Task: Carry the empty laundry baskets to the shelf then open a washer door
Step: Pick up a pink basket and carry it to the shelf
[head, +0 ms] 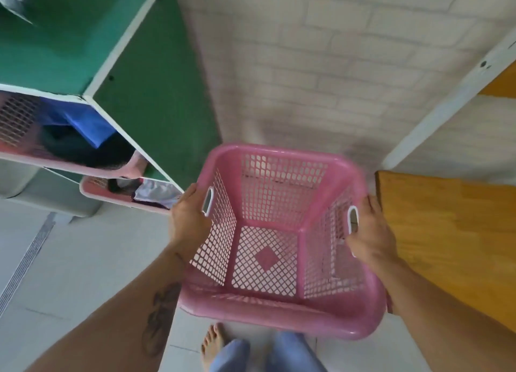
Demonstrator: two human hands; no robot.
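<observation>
An empty pink lattice laundry basket (pixel 279 232) hangs in front of me above the floor, tilted slightly. My left hand (pixel 188 218) grips its left rim beside a white-edged handle slot. My right hand (pixel 370 232) grips the right rim at the other handle slot. A green shelf unit with white edges (pixel 150 92) stands to the left. No washer is in view.
Two pink baskets holding clothes (pixel 55 137) (pixel 131 191) sit in the green shelf's compartments. A yellow shelf board (pixel 446 232) with a white frame post (pixel 452 92) stands at the right. A white brick wall (pixel 307 64) lies ahead. A floor drain grate (pixel 25 262) runs at left. My bare foot (pixel 212 343) is below.
</observation>
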